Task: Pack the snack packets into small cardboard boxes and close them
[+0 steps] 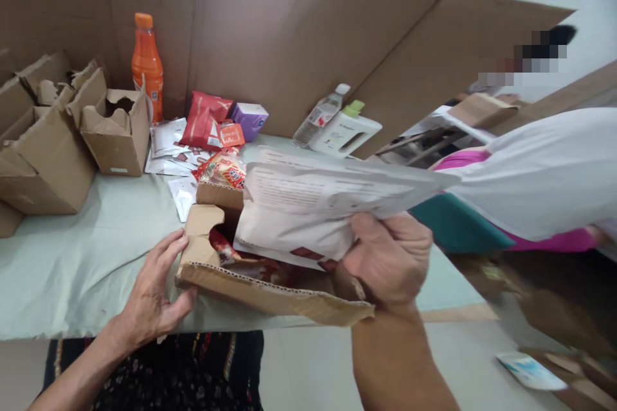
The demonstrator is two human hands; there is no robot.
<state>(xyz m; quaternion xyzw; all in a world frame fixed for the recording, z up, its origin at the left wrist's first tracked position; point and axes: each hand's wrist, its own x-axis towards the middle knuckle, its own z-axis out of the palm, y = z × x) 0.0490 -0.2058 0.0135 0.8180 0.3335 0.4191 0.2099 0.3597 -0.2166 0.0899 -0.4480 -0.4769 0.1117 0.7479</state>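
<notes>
My right hand (388,257) is closed round the lower right edge of a flat white packet (299,205) with small print. The packet is tilted over an open cardboard box (270,295), its lower edge partly inside. With its thumb at the front corner and its fingers along the side, my left hand (157,289) grips the box's left end. Red and white wrappers (226,247) show inside the box; the packet hides much of the interior. Just behind the box lies a red and yellow snack bag (224,170).
Torn-open cardboard boxes (113,122) and an orange drink bottle (148,67) stand at left. White sachets (168,141), a red bag (205,122) and a purple carton (249,121) lie behind. A clear bottle (321,117) and white jug (344,135) lean against the cardboard wall (289,26). Another person (544,173) is at right.
</notes>
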